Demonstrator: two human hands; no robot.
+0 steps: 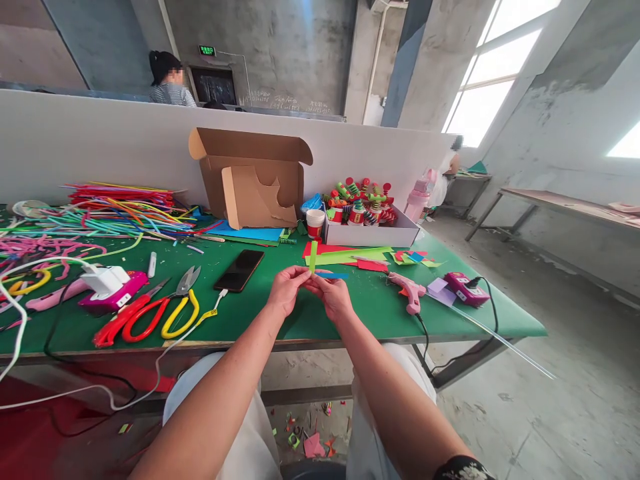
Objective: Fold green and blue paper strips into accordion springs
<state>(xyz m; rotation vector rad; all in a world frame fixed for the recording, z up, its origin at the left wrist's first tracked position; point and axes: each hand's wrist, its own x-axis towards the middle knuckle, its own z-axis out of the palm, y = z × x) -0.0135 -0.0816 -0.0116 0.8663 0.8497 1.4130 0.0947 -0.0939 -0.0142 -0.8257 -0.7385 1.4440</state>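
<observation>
Near the table's front edge, my left hand (286, 289) and my right hand (330, 293) meet, fingertips pinched together. Between them they hold two paper strips that meet at the fingers: a green paper strip (313, 256) pointing away from me and a blue paper strip (334, 275) pointing right. How the strips join is hidden by my fingers. Beyond my hands lie long green strips (350, 257) on red paper. A pink glue gun (410, 291) rests to the right of my right hand. A black phone (239, 271) lies left of my left hand.
Scissors (183, 307), red-handled pliers (123, 323) and a purple power block (113, 293) with cables lie left. Behind stand an open cardboard box (255, 160), a paper cup (315, 223) and a white box (370, 235) of paper crafts. Another person (170, 80) is beyond the partition.
</observation>
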